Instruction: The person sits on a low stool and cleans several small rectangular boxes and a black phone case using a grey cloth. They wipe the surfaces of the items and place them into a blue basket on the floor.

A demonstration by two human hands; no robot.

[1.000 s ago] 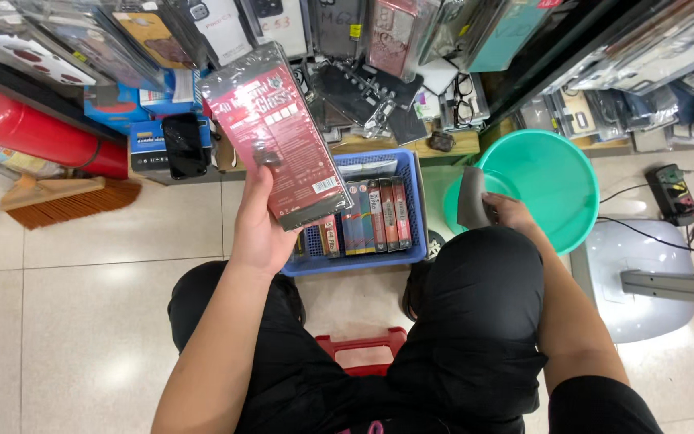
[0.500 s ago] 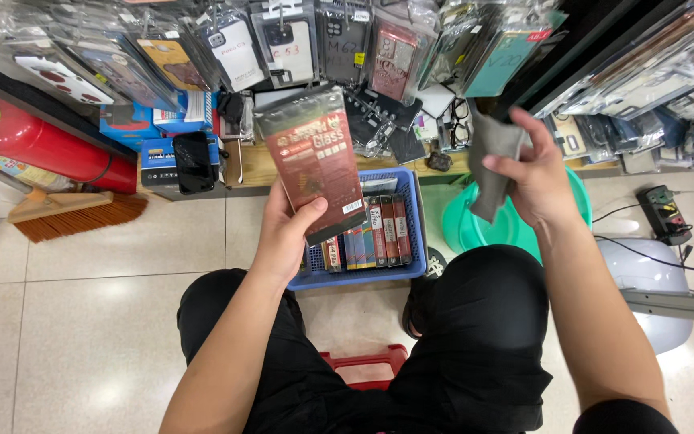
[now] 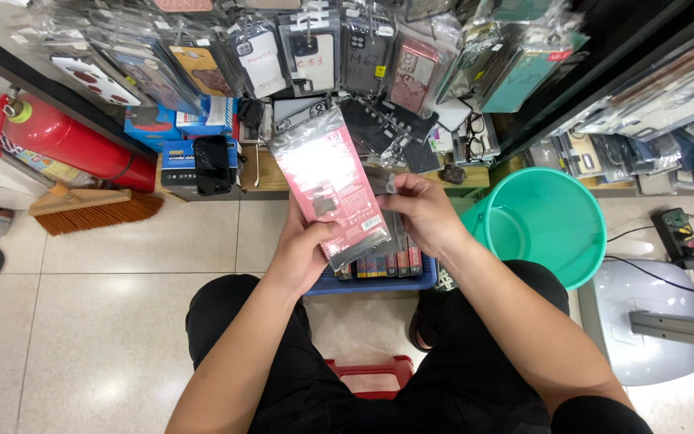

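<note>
Item in hand: one flat red packet (image 3: 327,186) in a clear glossy sleeve, held tilted above the lap and over a blue basket (image 3: 379,277). Strong glare lay across its upper half; its print could not be read.

Left hand (image 3: 303,253): under the packet's lower edge, fingers closed on it from behind, thumb on the front face near the bottom.

Right hand (image 3: 423,213): at the packet's right edge, fingers curled and pinched on a small grey piece (image 3: 391,183) just beside the packet; whether that piece touched the packet could not be told.

Blue basket: on the floor between the knees, mostly hidden by the packet and hands; a row of slim packets (image 3: 387,264) stood upright in it, spines showing.

Right of the basket: a teal plastic bucket (image 3: 560,229), upright, near the right forearm.

Further right: a grey fan base (image 3: 644,321) and a black power strip (image 3: 679,237) with cables on the tiles.

Behind the basket: a low shelf with blue boxes (image 3: 190,128) and a dark phone-shaped item (image 3: 213,165).

Above: a wall rack of phone cases (image 3: 315,52) in clear bags, hung closely.

Left: a red fire extinguisher (image 3: 66,141) lying tilted, and a wooden-backed broom head (image 3: 94,209) on the floor.

Below: a red stool (image 3: 371,374) edge visible between black-trousered legs.
</note>
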